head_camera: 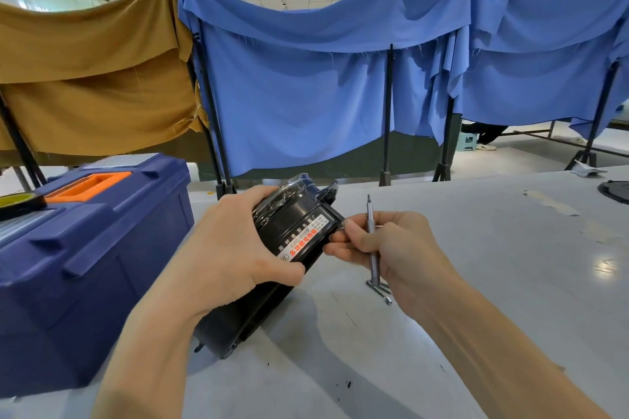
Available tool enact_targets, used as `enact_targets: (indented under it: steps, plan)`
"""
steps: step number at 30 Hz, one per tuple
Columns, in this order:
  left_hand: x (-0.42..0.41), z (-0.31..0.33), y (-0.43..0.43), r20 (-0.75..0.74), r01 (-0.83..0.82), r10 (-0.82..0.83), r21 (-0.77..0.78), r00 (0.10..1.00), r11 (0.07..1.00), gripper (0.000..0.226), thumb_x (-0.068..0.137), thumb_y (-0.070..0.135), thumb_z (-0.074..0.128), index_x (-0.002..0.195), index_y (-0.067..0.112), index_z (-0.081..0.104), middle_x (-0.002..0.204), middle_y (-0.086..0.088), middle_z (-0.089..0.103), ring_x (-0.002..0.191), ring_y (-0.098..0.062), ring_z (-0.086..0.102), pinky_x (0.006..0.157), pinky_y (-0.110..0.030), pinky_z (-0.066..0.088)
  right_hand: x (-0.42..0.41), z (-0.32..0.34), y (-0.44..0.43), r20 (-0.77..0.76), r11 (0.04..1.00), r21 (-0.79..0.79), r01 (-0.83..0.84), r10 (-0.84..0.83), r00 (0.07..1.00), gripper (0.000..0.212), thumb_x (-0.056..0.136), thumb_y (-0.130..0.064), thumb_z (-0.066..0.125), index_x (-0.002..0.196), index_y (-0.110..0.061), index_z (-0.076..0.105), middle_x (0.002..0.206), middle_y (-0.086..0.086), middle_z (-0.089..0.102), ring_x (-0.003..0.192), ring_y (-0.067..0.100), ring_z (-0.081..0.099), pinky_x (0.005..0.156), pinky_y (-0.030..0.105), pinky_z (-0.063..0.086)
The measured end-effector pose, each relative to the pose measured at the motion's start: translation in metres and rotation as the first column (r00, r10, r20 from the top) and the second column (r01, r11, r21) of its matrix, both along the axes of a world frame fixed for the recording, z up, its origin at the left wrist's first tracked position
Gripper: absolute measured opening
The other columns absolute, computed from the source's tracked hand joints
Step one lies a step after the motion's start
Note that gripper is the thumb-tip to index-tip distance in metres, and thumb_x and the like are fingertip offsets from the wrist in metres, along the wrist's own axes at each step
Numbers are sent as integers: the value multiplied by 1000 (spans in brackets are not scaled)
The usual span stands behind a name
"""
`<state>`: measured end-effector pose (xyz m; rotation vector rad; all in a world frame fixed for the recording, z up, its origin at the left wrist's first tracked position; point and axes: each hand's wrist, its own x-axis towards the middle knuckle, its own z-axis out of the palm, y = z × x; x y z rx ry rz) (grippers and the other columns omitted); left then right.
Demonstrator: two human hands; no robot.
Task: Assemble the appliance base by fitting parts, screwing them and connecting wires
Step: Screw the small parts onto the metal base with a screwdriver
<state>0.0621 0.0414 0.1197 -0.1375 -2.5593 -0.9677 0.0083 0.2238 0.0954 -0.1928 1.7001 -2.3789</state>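
The left hand (235,248) is gripping the black appliance base (299,219) from its left side. The fingers are wrapping over the top and the thumb is curling in below the label (304,239), so it's clamped tight on it. The base is sitting tilted, with its lower end resting on the grey table (476,265) and its upper end lifting toward the blue cloth (306,95).

The right hand (391,248) is hanging just right of the base, with its fingertips touching the base's edge beside the label. The same hand is also pinching a thin metal screwdriver (371,221), tip pointing up and T-shaped end down by the table.

The label is showing a row of black Chinese characters, then something like "JCQG-2100", though it's blurry so I might be off. Below that an orange band of Chinese characters is running along it.

For room, a blue toolbox (102,248) with an orange handle is crowding in just left of the base, with a tape roll (18,202) sitting on its lid. The table's far edge is running right behind the base. To the right the tabletop is stretching well out toward a black round part (617,192) at the frame edge.
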Motion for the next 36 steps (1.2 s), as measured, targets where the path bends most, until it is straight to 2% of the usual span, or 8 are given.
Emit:
enact_targets:
  steps: [2, 7, 13, 21, 25, 30, 33, 36]
  plan:
    - [-1, -1, 0, -26, -18, 19, 8, 999, 1000, 72, 36, 36, 79, 106, 39, 63, 86, 19, 70, 78, -2, 67, 75, -33, 58, 5, -3, -6, -31, 999, 38, -10, 12, 999, 10, 89, 14, 56, 82, 11, 62, 62, 18, 69, 57, 30, 71, 50, 23, 55]
    - [-3, 0, 0, -27, -18, 18, -6, 999, 1000, 77, 34, 43, 79, 109, 35, 63, 86, 19, 70, 80, -2, 67, 72, -29, 58, 13, -6, -14, -52, 997, 48, -62, 64, 997, 7, 87, 15, 59, 82, 9, 61, 63, 17, 70, 57, 30, 71, 53, 23, 56]
    - [-3, 1, 0, -18, -37, 36, -11, 999, 999, 82, 35, 43, 78, 115, 34, 62, 89, 16, 70, 82, -4, 67, 75, -32, 58, 18, -3, -13, -130, 999, 32, 10, -6, 991, 15, 84, 17, 61, 76, 4, 62, 60, 16, 70, 53, 28, 70, 50, 21, 54]
    - [-1, 1, 1, -13, -50, 50, -20, 999, 999, 81, 34, 44, 78, 113, 36, 61, 88, 17, 69, 81, -3, 66, 73, -32, 59, 20, -6, -15, -242, 997, 56, 47, -32, 970, 13, 82, 14, 66, 77, 2, 62, 57, 10, 70, 50, 22, 69, 50, 19, 54]
    - [-2, 1, 2, -5, -52, 52, -29, 999, 998, 81, 32, 51, 74, 110, 37, 61, 88, 18, 69, 80, -3, 66, 73, -33, 59, 20, -11, -17, -379, 992, 45, 115, -90, 921, 15, 78, 17, 67, 74, 3, 61, 57, 12, 69, 47, 21, 68, 49, 19, 52]
    - [-1, 1, 1, -4, -42, 42, -25, 999, 999, 84, 33, 50, 76, 115, 35, 61, 90, 16, 69, 83, -7, 67, 74, -32, 59, 15, -17, -18, -487, 985, 78, 152, -96, 868, 18, 78, 11, 70, 72, -4, 61, 59, 10, 69, 47, 16, 66, 45, 16, 47]
    - [0, 2, 1, -6, -43, 43, -31, 999, 999, 84, 33, 52, 74, 114, 37, 60, 90, 16, 69, 83, -7, 67, 73, -33, 59, 9, -19, -17, -540, 973, 138, 182, -81, 838, 17, 76, 7, 73, 70, -5, 62, 55, 9, 68, 47, 11, 63, 47, 10, 42]
    - [0, 3, 3, 5, -43, 43, -54, 999, 998, 87, 34, 52, 76, 118, 38, 57, 95, 16, 67, 87, -9, 66, 76, -35, 59, 4, -19, -14, -586, 949, 199, 244, -84, 806, 17, 71, 1, 80, 68, -5, 63, 50, 5, 65, 45, 11, 61, 50, 11, 44]
